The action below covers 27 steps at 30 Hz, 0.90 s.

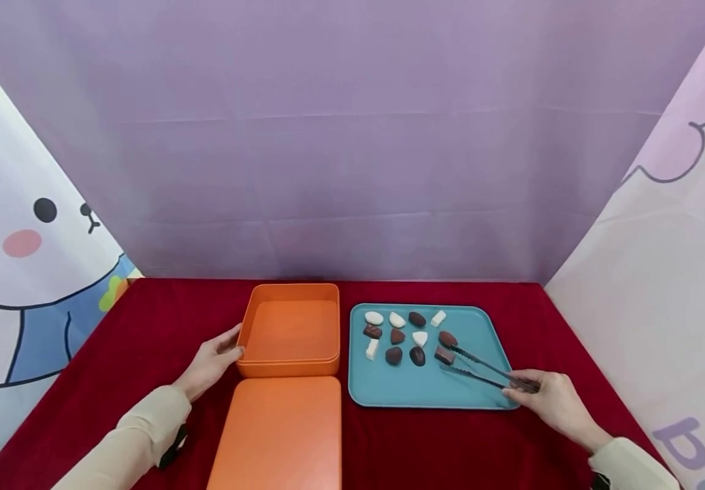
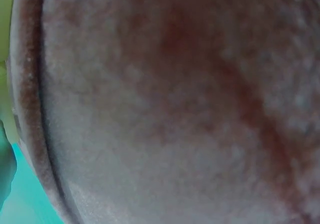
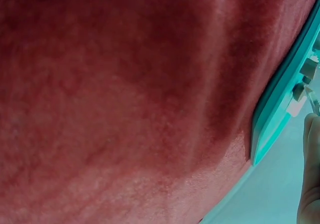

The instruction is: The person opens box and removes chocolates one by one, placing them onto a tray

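Note:
My left hand (image 1: 210,364) rests against the left wall of an orange box (image 1: 294,364), its fingers lying along the outside and the thumb tip at the rim. Inside, the box is bare. My right hand (image 1: 551,398) pinches dark metal tongs (image 1: 488,367) over a blue tray (image 1: 389,395). The tongs' arms are spread: one tip is beside a brown oval chocolate (image 1: 447,338), the other just below a brown rectangular chocolate (image 1: 444,354). More chocolates, white ones (image 1: 373,318) and dark ones (image 1: 417,356), lie in rows to the left.
An orange lid (image 1: 282,429) lies flat in front of the box. Red cloth (image 1: 426,449) covers the table. A purple curtain (image 1: 352,170) hangs behind, with printed cloths at both sides. The left wrist view is mostly blurred cloth; the tray edge (image 3: 265,129) shows at right in the right wrist view.

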Available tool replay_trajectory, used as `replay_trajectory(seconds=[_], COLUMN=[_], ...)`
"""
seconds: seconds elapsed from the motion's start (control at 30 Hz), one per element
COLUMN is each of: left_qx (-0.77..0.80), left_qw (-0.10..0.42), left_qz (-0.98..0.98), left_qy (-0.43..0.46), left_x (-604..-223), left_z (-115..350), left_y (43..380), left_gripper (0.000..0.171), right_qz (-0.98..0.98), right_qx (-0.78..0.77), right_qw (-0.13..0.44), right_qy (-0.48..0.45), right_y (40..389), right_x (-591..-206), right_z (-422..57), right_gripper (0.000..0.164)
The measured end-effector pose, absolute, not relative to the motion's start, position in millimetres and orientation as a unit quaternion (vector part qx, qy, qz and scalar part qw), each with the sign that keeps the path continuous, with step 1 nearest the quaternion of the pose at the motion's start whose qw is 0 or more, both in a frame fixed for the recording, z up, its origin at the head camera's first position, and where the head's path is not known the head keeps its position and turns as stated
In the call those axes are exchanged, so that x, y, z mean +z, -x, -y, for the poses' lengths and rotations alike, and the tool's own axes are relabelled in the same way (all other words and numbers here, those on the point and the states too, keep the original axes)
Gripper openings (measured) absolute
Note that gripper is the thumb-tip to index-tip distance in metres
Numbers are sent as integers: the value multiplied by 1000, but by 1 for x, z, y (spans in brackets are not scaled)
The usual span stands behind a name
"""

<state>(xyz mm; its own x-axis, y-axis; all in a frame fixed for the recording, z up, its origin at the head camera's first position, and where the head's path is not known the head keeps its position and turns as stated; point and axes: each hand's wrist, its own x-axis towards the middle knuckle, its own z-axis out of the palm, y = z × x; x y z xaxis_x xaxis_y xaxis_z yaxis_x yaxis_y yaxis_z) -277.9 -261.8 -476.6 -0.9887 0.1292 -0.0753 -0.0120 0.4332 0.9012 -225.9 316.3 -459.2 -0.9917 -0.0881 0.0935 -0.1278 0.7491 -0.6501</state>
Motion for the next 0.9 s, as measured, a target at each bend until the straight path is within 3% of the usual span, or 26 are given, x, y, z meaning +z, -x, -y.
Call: replay_trajectory(seconds=[0.43, 0.73, 0.9], left_qx=[531, 507, 497], left_qw=[78, 72, 77], left_qz=[-843, -858, -864], left_qy=[-33, -38, -25], left_x=[-479, -474, -466], left_z=[258, 265, 264], left_y=[284, 283, 281], left_gripper=[63, 67, 70], right_qz=[936, 931, 925], right_qx=[349, 343, 349], right_qw=[47, 122, 132], right_qy=[-8, 29, 67], right_y=[213, 200, 200], right_x=[-451, -458, -459], right_z=[-321, -322, -326], right_gripper=[44, 47, 50])
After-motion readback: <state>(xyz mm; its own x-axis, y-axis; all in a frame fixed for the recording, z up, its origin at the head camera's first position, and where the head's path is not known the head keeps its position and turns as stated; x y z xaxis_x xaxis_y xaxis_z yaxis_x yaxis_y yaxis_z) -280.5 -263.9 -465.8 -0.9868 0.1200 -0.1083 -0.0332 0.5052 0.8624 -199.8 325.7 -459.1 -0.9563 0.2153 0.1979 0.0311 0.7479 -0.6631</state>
